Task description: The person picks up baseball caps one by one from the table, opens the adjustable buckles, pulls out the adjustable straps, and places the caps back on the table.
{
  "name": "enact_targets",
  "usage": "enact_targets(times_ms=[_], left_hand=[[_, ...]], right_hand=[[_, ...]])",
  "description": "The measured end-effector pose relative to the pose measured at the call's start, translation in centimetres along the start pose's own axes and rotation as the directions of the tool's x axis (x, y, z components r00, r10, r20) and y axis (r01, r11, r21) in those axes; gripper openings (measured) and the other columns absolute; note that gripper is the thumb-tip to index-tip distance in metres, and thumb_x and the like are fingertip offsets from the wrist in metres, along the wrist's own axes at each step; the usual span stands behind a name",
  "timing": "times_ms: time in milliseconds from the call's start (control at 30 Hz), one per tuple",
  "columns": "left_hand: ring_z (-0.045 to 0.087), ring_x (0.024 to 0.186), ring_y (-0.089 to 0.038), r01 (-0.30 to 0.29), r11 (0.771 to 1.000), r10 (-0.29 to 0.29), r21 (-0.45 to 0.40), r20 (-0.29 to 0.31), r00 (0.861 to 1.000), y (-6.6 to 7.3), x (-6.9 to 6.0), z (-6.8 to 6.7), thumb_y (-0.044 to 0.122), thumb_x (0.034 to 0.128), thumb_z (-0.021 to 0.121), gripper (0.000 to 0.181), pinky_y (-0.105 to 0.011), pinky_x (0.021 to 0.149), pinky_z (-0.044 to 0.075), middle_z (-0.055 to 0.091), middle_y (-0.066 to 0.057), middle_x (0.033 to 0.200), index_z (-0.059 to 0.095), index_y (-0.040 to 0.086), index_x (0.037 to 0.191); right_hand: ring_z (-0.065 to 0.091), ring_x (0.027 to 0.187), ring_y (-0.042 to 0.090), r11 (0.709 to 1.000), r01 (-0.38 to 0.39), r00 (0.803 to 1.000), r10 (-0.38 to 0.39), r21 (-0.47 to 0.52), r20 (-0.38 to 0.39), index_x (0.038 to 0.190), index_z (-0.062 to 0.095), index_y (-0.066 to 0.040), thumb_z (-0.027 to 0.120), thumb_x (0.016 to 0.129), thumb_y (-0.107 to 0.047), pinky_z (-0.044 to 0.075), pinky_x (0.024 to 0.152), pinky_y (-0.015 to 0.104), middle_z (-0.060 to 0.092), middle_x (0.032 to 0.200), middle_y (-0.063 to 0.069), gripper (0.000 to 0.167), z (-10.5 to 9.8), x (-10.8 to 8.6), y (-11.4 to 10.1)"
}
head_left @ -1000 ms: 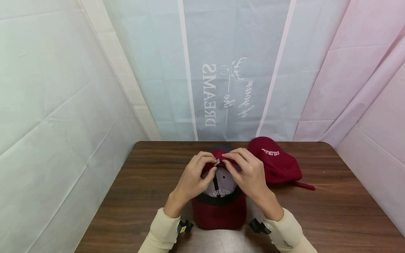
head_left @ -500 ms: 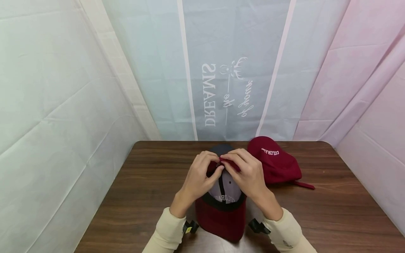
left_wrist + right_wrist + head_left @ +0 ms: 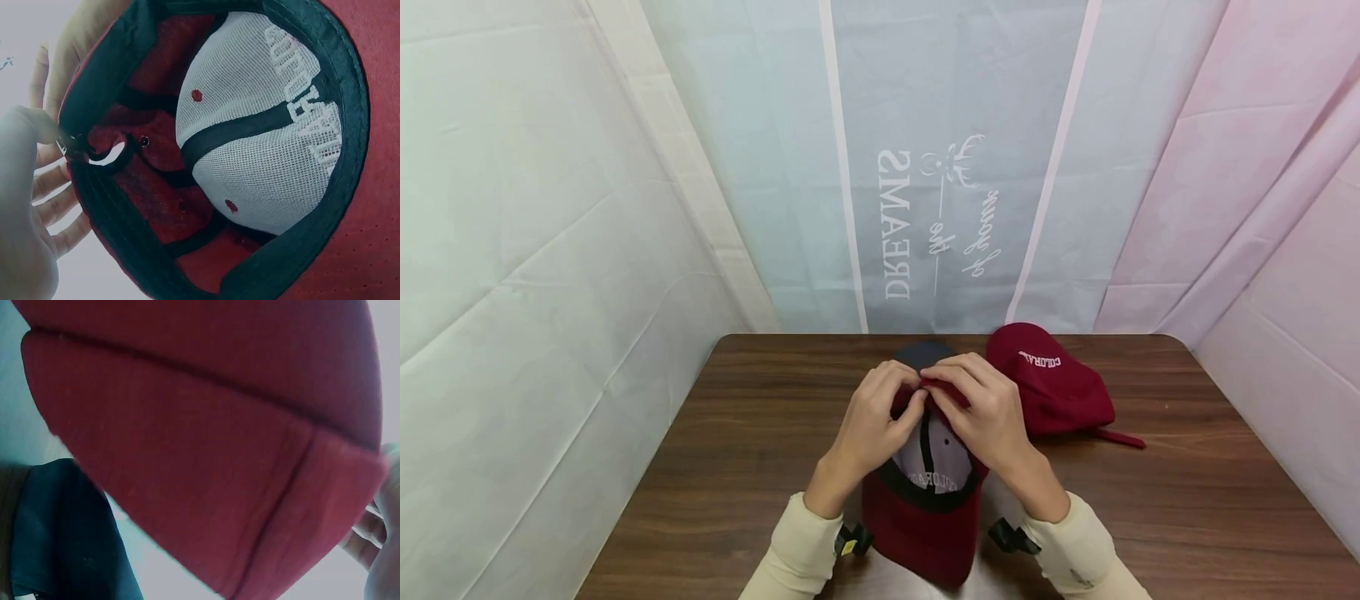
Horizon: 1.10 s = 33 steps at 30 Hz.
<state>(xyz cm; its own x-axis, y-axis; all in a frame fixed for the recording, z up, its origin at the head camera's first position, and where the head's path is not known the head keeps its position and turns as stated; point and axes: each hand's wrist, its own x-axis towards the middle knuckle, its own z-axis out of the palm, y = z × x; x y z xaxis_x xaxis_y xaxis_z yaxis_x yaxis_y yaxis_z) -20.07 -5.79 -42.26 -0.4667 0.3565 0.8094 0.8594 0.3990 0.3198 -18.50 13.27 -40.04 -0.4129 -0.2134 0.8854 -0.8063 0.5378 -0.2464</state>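
A dark red baseball cap (image 3: 921, 533) is held up with its inside showing and its brim toward me. My left hand (image 3: 867, 421) pinches the cap's back edge between thumb and fingers, at the strap. Opposite it, my right hand (image 3: 988, 408) pinches the same back strap area. The left wrist view shows the cap's white mesh lining (image 3: 250, 150), its dark sweatband (image 3: 112, 81) and a small metal buckle (image 3: 67, 144) at the left thumb tip. Only the cap's red outer side (image 3: 187, 437) fills the right wrist view; the right fingertips are hidden there.
A second red cap (image 3: 1052, 383) lettered in white lies at the right rear, its strap (image 3: 1123, 437) trailing right. Behind the hands is a dark blue-grey cap-like thing (image 3: 922, 355), partly hidden. The wooden table (image 3: 1187, 500) ends at hanging cloth (image 3: 775, 167).
The cap has swung so its brim points lower and slightly right. My left hand has shifted a little right, toward the right hand. The silver buckle seen earlier is now covered in the head view.
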Motion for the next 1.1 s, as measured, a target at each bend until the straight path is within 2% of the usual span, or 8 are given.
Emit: enact_targets(times_ms=[233,400,567,667,767,867,967,1100], left_hand=[[0.063,0.081,-0.016,0.006,0.999,-0.006,0.035,-0.009,1.0,0.22,-0.09,-0.06,0.013,0.1059,0.061,0.008,-0.03,0.074,0.049,0.068,-0.002,0.099,0.065,0.009,0.102],[0.064,0.078,-0.02,0.033,0.998,-0.032,0.049,-0.029,0.999,0.32,-0.12,-0.15,0.014,0.1061,0.059,0.008,-0.032,0.075,0.05,0.068,-0.002,0.098,0.064,0.009,0.101],[0.064,0.078,-0.02,0.07,0.995,-0.065,0.078,-0.064,0.996,0.09,-0.23,-0.24,0.012,0.1027,0.063,0.003,-0.033,0.074,0.051,0.069,-0.003,0.097,0.064,0.009,0.101],[0.063,0.078,-0.019,0.095,0.991,-0.087,0.093,-0.09,0.992,-0.11,-0.25,-0.3,0.011,0.1016,0.063,0.003,-0.033,0.073,0.051,0.069,-0.003,0.097,0.064,0.009,0.1],[0.063,0.079,-0.017,0.115,0.988,-0.103,0.101,-0.114,0.988,-0.22,-0.19,-0.4,0.009,0.0999,0.065,0.002,-0.033,0.072,0.051,0.069,-0.003,0.096,0.064,0.008,0.099],[0.061,0.077,-0.017,0.133,0.986,-0.119,0.105,-0.13,0.984,-0.28,-0.14,-0.46,0.006,0.0978,0.068,0.004,-0.033,0.07,0.049,0.068,-0.004,0.095,0.064,0.008,0.098],[0.057,0.073,-0.016,0.153,0.982,-0.138,0.114,-0.134,0.981,-0.26,-0.12,-0.47,0.006,0.0977,0.069,0.006,-0.032,0.068,0.046,0.067,-0.005,0.093,0.064,0.007,0.098],[0.054,0.071,-0.015,0.177,0.976,-0.161,0.126,-0.129,0.978,-0.14,-0.13,-0.41,0.006,0.0989,0.069,0.006,-0.032,0.068,0.045,0.066,-0.005,0.091,0.064,0.007,0.099]], right_hand=[[0.073,0.09,0.021,0.999,-0.045,0.999,0.044,-0.026,-0.016,0.11,0.079,-0.009,0.091,0.078,-0.002,0.061,0.078,0.03,0.076,0.103,0.006,0.035,-0.11,-0.05,-0.1],[0.071,0.079,0.018,0.992,-0.114,0.993,0.114,-0.043,-0.018,0.122,0.072,-0.005,0.094,0.076,-0.006,0.06,0.065,0.031,0.074,0.103,0.008,0.051,-0.15,-0.04,-0.11],[0.067,0.063,0.014,0.967,-0.232,0.972,0.233,-0.107,-0.007,0.139,0.056,-0.002,0.095,0.079,-0.015,0.051,0.052,0.024,0.075,0.106,0.01,0.073,-0.26,-0.06,-0.19],[0.066,0.062,0.012,0.953,-0.273,0.96,0.278,-0.127,0.018,0.14,0.055,-0.003,0.093,0.082,-0.019,0.046,0.049,0.022,0.074,0.104,0.011,0.071,-0.36,-0.12,-0.16],[0.066,0.064,0.01,0.961,-0.244,0.964,0.255,-0.131,0.078,0.126,0.063,-0.006,0.091,0.084,-0.021,0.048,0.051,0.023,0.072,0.101,0.007,0.053,-0.48,-0.21,-0.1],[0.064,0.066,0.008,0.979,-0.162,0.971,0.18,-0.124,0.156,0.112,0.07,-0.01,0.09,0.084,-0.022,0.049,0.053,0.023,0.071,0.102,0.002,0.037,-0.52,-0.32,-0.19],[0.061,0.071,0.008,0.988,-0.087,0.967,0.114,-0.125,0.226,0.109,0.074,-0.014,0.09,0.083,-0.023,0.051,0.056,0.024,0.071,0.104,-0.002,0.031,-0.42,-0.38,-0.47],[0.063,0.08,0.01,0.986,-0.029,0.958,0.074,-0.163,0.277,0.106,0.076,-0.016,0.091,0.081,-0.024,0.056,0.06,0.027,0.071,0.104,-0.003,0.03,-0.17,-0.4,-0.89]])
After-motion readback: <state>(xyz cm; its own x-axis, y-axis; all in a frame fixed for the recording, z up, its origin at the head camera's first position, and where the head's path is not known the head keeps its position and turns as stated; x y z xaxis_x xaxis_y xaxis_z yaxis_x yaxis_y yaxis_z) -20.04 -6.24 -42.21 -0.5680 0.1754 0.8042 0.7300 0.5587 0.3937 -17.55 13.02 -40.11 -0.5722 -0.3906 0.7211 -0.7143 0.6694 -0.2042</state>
